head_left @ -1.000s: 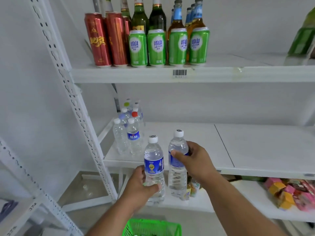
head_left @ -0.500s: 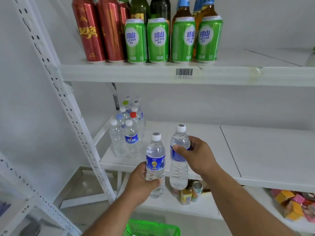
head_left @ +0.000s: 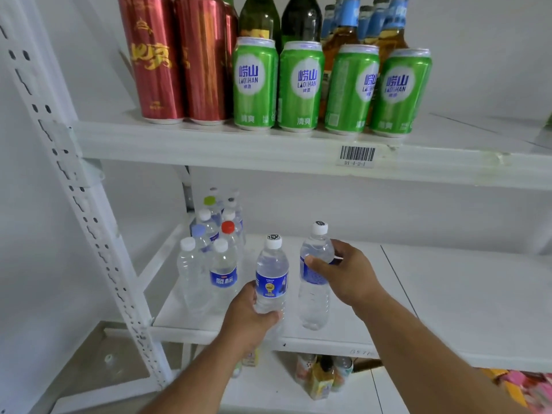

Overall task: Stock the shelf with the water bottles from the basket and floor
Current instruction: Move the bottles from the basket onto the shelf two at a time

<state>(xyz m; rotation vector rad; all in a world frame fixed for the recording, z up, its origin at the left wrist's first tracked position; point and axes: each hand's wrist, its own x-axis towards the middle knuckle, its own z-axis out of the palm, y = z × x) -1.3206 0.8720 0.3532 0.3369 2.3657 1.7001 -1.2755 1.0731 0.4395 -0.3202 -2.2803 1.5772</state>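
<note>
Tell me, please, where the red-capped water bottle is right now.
In the head view the red-capped water bottle stands on the middle shelf, at its left end among the cluster of bottles.

We see two clear water bottles upright over the front of the white middle shelf (head_left: 448,294). The shorter bottle (head_left: 271,276), white-capped with a blue label bearing a yellow badge, stands left of the taller bottle (head_left: 315,282), which has a white cap and a blue band. Left of both, a cluster of stocked bottles (head_left: 213,252) stands on the shelf's left end.
</note>
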